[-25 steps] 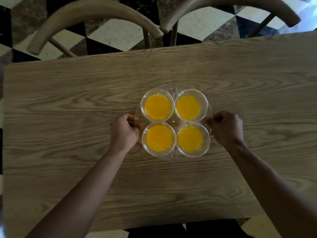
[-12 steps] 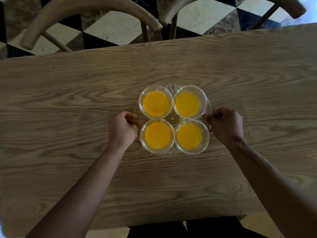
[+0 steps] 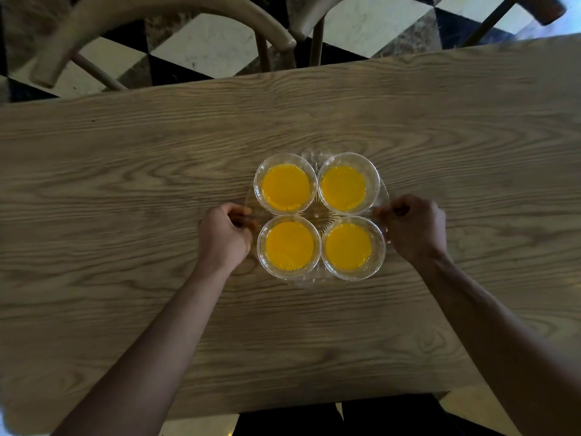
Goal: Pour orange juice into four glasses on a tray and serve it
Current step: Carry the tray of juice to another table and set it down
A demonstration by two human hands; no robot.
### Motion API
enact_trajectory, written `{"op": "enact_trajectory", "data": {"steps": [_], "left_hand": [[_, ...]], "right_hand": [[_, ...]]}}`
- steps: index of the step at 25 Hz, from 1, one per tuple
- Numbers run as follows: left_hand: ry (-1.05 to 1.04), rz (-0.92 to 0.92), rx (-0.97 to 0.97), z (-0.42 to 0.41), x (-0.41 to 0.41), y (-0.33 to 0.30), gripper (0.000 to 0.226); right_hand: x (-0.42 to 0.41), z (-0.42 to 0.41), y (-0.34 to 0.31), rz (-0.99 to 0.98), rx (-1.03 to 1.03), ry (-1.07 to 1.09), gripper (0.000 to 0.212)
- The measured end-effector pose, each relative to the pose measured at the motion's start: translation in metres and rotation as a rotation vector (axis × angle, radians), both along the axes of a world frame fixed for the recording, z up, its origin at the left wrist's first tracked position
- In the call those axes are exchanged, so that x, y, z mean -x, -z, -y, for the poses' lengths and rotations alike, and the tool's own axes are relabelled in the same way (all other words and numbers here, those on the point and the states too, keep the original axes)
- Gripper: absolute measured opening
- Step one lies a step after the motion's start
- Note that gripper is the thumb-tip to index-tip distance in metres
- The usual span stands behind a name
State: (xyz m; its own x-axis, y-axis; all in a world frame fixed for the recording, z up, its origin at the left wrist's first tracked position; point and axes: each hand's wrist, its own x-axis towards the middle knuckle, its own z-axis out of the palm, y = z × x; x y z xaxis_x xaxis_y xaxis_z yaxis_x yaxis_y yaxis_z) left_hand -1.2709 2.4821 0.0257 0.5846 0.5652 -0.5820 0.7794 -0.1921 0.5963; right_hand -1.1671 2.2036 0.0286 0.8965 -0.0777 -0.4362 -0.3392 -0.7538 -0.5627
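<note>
Several clear glasses of orange juice stand in a square on a clear round tray (image 3: pixel 309 154) in the middle of the wooden table (image 3: pixel 125 171): back left glass (image 3: pixel 285 184), back right glass (image 3: pixel 347 184), front left glass (image 3: pixel 288 246), front right glass (image 3: pixel 352 247). My left hand (image 3: pixel 224 236) is closed on the tray's left rim. My right hand (image 3: pixel 413 226) is closed on its right rim. The tray's base is mostly hidden under the glasses.
Two wooden chairs stand past the table's far edge, the left chair (image 3: pixel 157 14) and the right chair (image 3: pixel 317 20), over a black and white tiled floor (image 3: pixel 207 48). The table's near edge runs just below my forearms.
The tray, glasses and both hands keep the same grip and layout. The view has shifted a little, with the table's far edge sitting slightly differently in frame.
</note>
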Motion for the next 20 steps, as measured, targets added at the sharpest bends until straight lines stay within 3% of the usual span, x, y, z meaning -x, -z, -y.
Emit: {"op": "enact_trajectory", "data": {"steps": [10, 20], "left_hand": [[-0.041, 0.006, 0.064, -0.001, 0.001, 0.001, 0.031], [-0.060, 0.065, 0.123, -0.003, 0.006, -0.007, 0.015]], "right_hand": [[-0.004, -0.001, 0.001, -0.024, -0.004, -0.018, 0.015], [-0.006, 0.002, -0.007, -0.072, 0.049, -0.081, 0.025]]}}
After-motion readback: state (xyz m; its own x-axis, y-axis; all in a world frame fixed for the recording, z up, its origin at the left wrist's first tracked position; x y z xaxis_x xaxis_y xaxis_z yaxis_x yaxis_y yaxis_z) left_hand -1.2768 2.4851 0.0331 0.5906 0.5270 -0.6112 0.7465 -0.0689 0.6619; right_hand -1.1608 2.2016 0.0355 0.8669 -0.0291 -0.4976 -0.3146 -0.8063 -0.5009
